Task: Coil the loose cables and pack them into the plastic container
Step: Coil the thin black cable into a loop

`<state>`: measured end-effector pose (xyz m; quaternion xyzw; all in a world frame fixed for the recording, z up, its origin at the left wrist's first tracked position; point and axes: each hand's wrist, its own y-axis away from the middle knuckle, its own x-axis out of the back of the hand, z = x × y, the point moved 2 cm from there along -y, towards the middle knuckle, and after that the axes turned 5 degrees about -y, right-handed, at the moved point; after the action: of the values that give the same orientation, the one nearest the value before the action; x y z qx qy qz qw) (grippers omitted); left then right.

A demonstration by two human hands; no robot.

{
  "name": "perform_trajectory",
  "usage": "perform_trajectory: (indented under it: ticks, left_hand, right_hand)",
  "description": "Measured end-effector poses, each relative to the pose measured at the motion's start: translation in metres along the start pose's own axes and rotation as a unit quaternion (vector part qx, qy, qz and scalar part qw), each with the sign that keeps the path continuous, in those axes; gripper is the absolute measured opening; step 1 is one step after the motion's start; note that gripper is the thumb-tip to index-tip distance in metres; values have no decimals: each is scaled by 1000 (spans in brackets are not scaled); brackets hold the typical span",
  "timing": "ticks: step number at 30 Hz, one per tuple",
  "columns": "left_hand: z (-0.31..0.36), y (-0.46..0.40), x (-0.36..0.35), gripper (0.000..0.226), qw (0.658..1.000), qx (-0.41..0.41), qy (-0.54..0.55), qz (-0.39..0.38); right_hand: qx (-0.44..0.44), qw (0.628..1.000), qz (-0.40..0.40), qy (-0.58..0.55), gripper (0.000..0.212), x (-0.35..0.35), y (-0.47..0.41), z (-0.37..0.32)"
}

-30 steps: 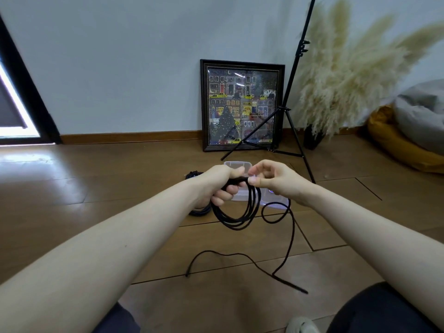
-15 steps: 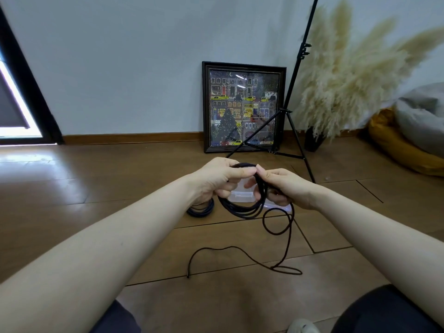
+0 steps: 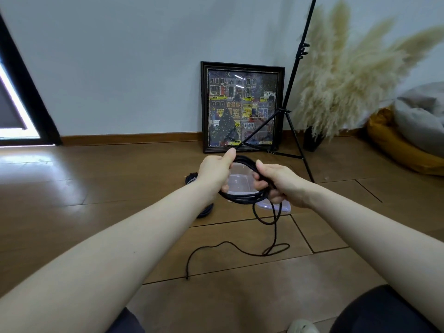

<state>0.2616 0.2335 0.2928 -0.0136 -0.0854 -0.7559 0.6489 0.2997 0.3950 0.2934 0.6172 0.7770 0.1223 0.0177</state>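
Two bare hands hold one thin black cable (image 3: 242, 199), wound into several loops, above the brown wooden plank floor (image 3: 96, 188). The left hand (image 3: 216, 173) grips the left side of the coil: its thumb lies stretched along the top strands, and its curled fingers close under the loops. The right hand (image 3: 276, 183) clenches the right side, the strands passing through its closed fist with the thumb pressed over them. Between the two hands the coil arcs across the top and sags in a bundle below.

From under the right hand a loose length of the same cable drops in a small loop, reaches the floor, crosses itself and trails left to a free end near the person's knees.

Behind the coil, seen through its opening, a clear rectangular plastic container (image 3: 240, 183) sits on the floor, with a clear lid (image 3: 283, 207) lying just beside it under the right hand. Another dark coiled cable (image 3: 206, 210) lies on the floor left of the container, partly hidden by the left wrist.
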Motion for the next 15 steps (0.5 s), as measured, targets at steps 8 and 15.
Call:
perform_trajectory:
  ticks: [8,15]
  left_hand:
    - [0,9,-4,31,981,-56,38,-184]
    - [0,11,6,28,983,-90,20,-158]
  right_hand:
    - [17,991,74,114,40,16,-3,4]
    - [70,981,117,139,37,7,0,1]
